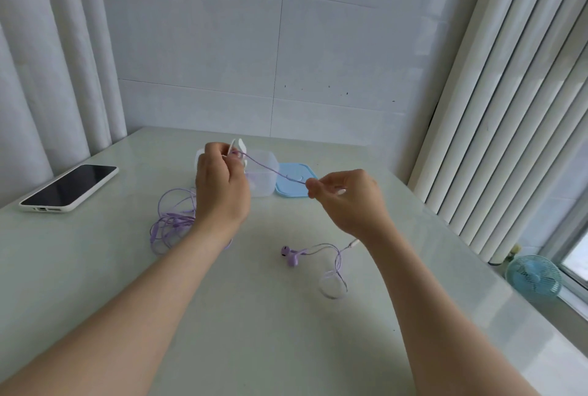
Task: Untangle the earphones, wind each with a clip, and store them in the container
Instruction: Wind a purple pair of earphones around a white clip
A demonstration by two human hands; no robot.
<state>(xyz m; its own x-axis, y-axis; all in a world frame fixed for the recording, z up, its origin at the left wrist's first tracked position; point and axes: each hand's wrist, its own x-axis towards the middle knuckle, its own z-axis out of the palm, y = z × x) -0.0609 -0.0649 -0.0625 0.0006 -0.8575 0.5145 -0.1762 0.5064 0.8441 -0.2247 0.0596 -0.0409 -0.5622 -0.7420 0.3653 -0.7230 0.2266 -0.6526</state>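
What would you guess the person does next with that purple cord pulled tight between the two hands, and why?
Probably the right hand loops the purple cord once round the white clip that the left hand holds. The cord runs taut from the clip to the right hand's pinch, while earbuds and slack cord lie loose on the table, so winding seems due.

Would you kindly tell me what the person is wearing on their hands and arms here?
Nothing shows on them. The left hand and right hand are ungloved, with no ring visible from this side. The left forearm and right forearm are bare to the picture's edge: no sleeve, watch or bracelet in view.
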